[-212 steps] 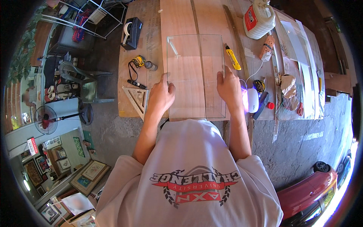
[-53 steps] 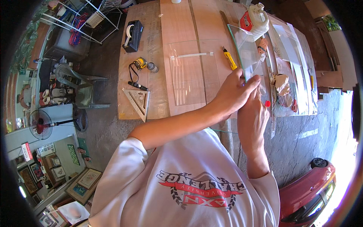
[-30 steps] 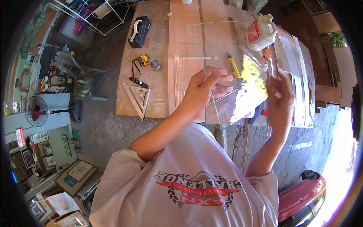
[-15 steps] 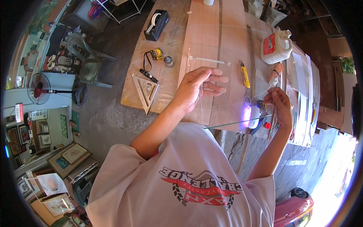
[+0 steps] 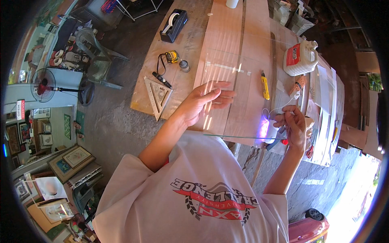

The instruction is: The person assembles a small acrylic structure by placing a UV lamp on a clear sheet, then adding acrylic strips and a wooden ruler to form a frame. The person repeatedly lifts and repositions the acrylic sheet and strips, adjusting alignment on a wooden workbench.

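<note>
A clear glass pane (image 5: 243, 137) with a greenish near edge is in front of me, above the near side of the worktable. My left hand (image 5: 207, 100) is at the pane's left side, fingers stretched and apart; light streaks on the glass cross it. Whether it bears any of the weight I cannot tell. At the right edge of the pane, my right hand (image 5: 295, 124) is closed, thumb against bent fingers, gripping the glass. Beyond that hand, a white cord runs from a glowing white device (image 5: 269, 131) toward an orange power strip (image 5: 298, 85).
On the wooden table (image 5: 227, 24) are a tape dispenser (image 5: 174, 25), tape measure (image 5: 172, 56), triangular square (image 5: 158, 97), black marker-like tool (image 5: 161, 80), small jar (image 5: 184, 66), yellow utility knife (image 5: 265, 85) and white jug (image 5: 300, 58). A chair (image 5: 97, 65) stands left.
The pane's near edge has turned from slanted to nearly level. My left hand has shifted slightly left and down, and my right hand has moved down a little with the glass.
</note>
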`<state>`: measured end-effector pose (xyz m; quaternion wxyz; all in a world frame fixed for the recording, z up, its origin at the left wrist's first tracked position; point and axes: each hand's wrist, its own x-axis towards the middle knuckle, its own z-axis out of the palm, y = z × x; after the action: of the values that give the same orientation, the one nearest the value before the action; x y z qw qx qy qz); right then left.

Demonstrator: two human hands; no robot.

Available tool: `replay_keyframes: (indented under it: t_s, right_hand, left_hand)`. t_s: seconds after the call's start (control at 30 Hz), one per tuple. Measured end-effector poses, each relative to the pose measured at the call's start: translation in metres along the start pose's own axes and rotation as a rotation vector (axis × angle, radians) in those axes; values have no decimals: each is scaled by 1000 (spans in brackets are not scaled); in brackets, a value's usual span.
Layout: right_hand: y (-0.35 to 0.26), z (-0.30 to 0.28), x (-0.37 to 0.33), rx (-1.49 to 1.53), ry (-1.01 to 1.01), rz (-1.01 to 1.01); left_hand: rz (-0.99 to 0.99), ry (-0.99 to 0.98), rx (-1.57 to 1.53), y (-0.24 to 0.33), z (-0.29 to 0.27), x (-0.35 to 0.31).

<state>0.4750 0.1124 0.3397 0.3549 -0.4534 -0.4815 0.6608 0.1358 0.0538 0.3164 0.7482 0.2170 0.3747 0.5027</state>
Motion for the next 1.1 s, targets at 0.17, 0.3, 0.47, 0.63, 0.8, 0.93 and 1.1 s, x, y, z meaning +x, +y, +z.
replay_keyframes:
  t_s: [0.17, 0.3, 0.47, 0.63, 0.8, 0.93, 1.1]
  right_hand:
    - [-7, 10, -16, -20, 11, -32]
    - [-12, 15, -26, -56, 45, -48]
    - [-17, 20, -36, -39, 62, -66]
    - [-20, 22, -43, -43, 55, -106]
    - [-28, 28, -42, -63, 6, -146]
    - [-41, 41, -32, -83, -72, -171]
    - [-62, 70, -8, -91, -266, -146]
  left_hand:
    - [-42, -20, -20, -6, -2, -1]
    - [-24, -35, -73, -8, -1, -4]
    - [-28, -115, -37, -5, 0, -5]
    - [-43, -159, -5, -5, -1, -11]
    - [-41, -151, -30, -2, -5, -22]
    - [43, -134, -22, 8, -12, -39]
    - [185, -71, -123, 22, -28, -79]
